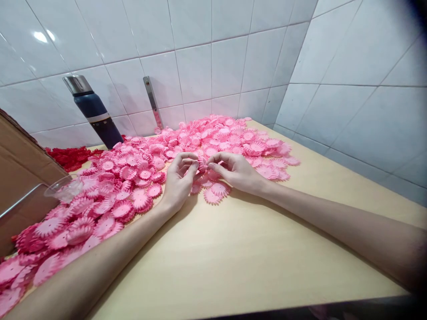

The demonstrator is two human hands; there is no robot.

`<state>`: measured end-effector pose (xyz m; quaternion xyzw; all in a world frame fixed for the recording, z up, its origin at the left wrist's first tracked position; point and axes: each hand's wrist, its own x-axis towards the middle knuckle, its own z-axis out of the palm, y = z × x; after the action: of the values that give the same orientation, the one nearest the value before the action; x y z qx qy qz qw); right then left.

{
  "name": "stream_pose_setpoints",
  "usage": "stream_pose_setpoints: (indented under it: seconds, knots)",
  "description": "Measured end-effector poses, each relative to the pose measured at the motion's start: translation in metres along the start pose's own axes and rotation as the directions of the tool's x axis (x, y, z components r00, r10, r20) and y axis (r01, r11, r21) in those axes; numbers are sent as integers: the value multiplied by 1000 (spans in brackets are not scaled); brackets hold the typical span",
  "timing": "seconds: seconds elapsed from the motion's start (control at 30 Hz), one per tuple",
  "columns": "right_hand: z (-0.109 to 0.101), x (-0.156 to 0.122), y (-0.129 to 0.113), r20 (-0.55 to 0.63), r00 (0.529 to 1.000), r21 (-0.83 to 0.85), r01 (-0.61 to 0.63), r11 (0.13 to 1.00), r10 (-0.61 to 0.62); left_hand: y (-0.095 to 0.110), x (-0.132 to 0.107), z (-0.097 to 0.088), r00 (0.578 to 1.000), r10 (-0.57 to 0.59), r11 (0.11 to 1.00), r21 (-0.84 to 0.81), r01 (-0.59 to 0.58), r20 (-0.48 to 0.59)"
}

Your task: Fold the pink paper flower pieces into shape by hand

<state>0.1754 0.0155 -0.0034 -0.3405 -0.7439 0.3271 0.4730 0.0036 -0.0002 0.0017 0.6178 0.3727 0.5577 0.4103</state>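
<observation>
Between my two hands, just above the table, is a pink scalloped flower disc [202, 164]. My left hand [182, 178] pinches its left edge with thumb and fingers. On its right edge, the thumb and forefinger of my right hand [233, 171] close in a pinch. Loose pink flower discs [213, 195] with toothed rims and small centre holes lie on the table right below my hands. Behind and to the left spreads a large heap of the same discs [123, 195], lighter and darker pink. My fingers partly cover the held disc.
A dark blue bottle [96, 113] with a steel cap stands at the back left, beside red pieces [70, 158]. A cardboard box [23, 178] and a clear plastic cup [63, 189] are at the left. A metal strip [152, 102] leans on the tiled wall [230, 66] behind the pale table [216, 258].
</observation>
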Motion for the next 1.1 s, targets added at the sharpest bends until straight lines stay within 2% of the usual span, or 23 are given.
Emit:
stream_pose_setpoints:
  seconds: [0.4,0.63,0.87,1.1]
  knots:
    - [-1,-2,-2,39,999,-58,-1,998,3,-1,1,-1,1000,16,999,38,-16,-14]
    - [0,-2,-2,-38,999,-82,-7,997,4,0,0,0,1000,15,999,33,-14,-9]
    - [0,-2,-3,37,999,-42,34,999,-33,1,-1,0,1000,5,1000,12,-5,13]
    - [0,-1,-3,61,997,23,-40,999,38,1,0,0,999,-41,999,-23,41,-28]
